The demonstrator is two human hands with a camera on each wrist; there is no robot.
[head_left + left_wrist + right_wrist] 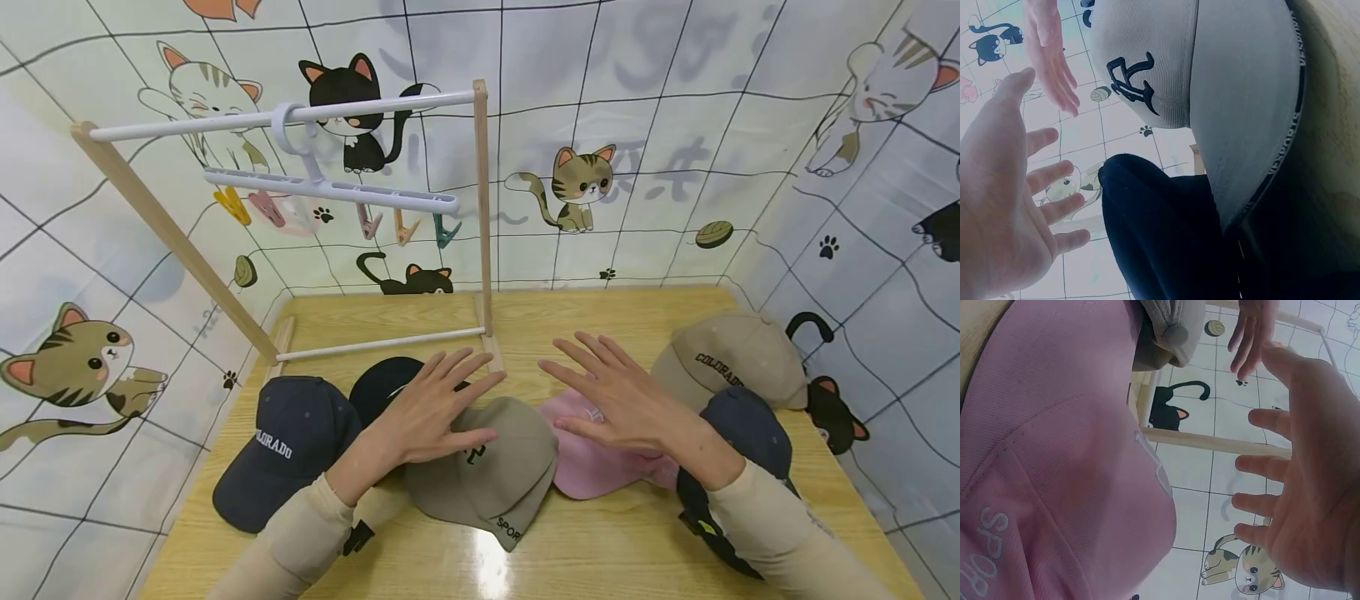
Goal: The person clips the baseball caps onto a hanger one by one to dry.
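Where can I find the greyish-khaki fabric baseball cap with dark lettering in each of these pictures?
Head: the greyish-khaki fabric baseball cap is low and central, partly covered by the left hand.
Left wrist: large, at the top right of centre, lettering showing.
Right wrist: top middle, cut off by the frame, beside the pink fabric cap.
Shared landmark: the white wall covering with black grid lines and cartoon cats.

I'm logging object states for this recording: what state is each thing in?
Left hand: fingers spread, empty
Right hand: fingers spread, empty
Wooden-sided rack: upright
Hanger: hooked on the rack's top rail
Clips: hanging from the hanger, holding no cap
Navy Colorado cap: crown up
Black cap: partly hidden
Olive-khaki cap: crown up
Pink cap: crown up, partly hidden
Beige Colorado cap: crown up
Other navy cap: partly hidden by right sleeve
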